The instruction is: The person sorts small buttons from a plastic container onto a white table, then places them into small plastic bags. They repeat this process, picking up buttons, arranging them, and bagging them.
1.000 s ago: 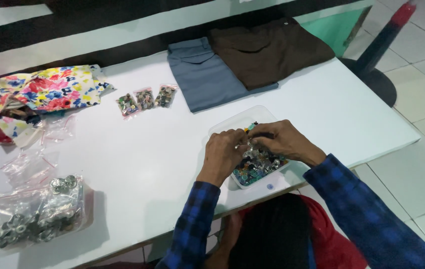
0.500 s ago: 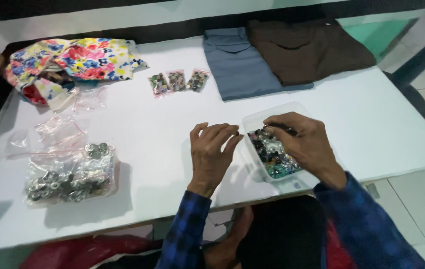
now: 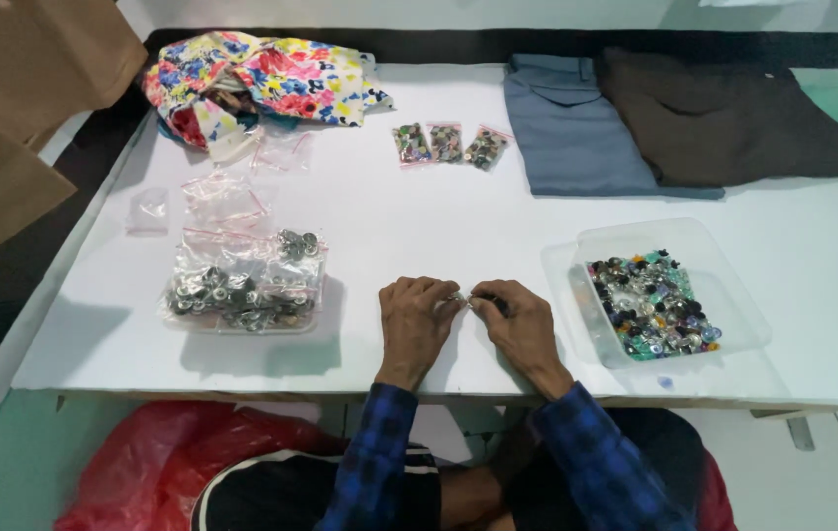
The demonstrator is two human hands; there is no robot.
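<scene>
1. Near the front edge of the white table [image 3: 438,211], seen from the head camera, the left hand [image 3: 417,324] and the right hand [image 3: 522,324] met fingertip to fingertip, both pinched on a small button [image 3: 462,298] held between them; its detail was too small to tell.
2. Right of the hands sat a clear plastic tray [image 3: 723,295] of mixed coloured buttons.
3. Left of the hands lay a clear bag of metal snaps [image 3: 242,285], with empty clear bags [image 3: 222,192] behind it.
4. Behind the hands lay three small button packets [image 3: 448,145], beyond bare tabletop.
5. Along the far edge lay floral cloth [image 3: 261,79], grey trousers [image 3: 576,128] and brown trousers [image 3: 723,113].
</scene>
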